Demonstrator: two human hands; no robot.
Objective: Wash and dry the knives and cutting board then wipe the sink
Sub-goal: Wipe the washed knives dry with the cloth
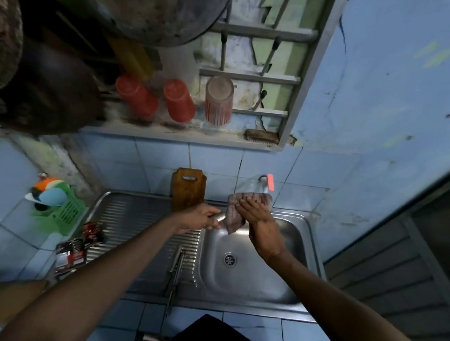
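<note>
Over the back of the steel sink (287, 286), my left hand (200, 218) grips the metal handle of a knife (218, 217). Its blade is hidden inside a pink patterned cloth (232, 221). My right hand (256, 215) holds that cloth folded around the blade, with the fingers lying over the top. A second knife (175, 269) lies on the ribbed drainboard (132, 217), left of the basin. The wooden cutting board (188, 186) stands upright against the tiled wall behind the drainboard.
A tap with a red lever (267, 182) sticks out of the wall above the cloth. A green basket (66, 212) with sponges sits left of the sink, with packets (73, 253) in front of it. Red cups (178, 100) stand on the window ledge.
</note>
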